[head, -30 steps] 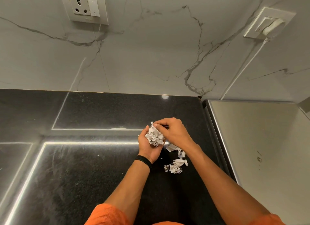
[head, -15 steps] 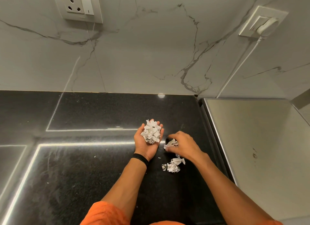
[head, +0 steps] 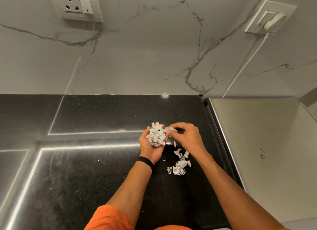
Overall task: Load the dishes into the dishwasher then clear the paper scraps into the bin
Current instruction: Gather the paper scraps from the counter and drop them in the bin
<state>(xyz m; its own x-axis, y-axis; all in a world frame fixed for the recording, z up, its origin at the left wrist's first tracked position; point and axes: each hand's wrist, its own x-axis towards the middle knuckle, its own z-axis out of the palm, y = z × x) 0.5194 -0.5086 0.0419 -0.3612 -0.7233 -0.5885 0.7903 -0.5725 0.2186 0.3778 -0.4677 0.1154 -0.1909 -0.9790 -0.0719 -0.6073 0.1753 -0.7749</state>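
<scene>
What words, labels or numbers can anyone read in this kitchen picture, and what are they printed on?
No text here can be read.
Paper scraps cupped in the left hand: dark printed marks, too small and crumpled to read.
Loose scraps on the counter: the same, unreadable.
Wall switch: one small dark mark, not a word.
Socket plate with the plug: no lettering shows.

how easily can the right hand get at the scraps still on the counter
Likely yes: the loose scraps lie uncovered on the counter beside the right hand, nothing between. It pinches one scrap, so it should drop that onto the pile in the left hand first.
</scene>
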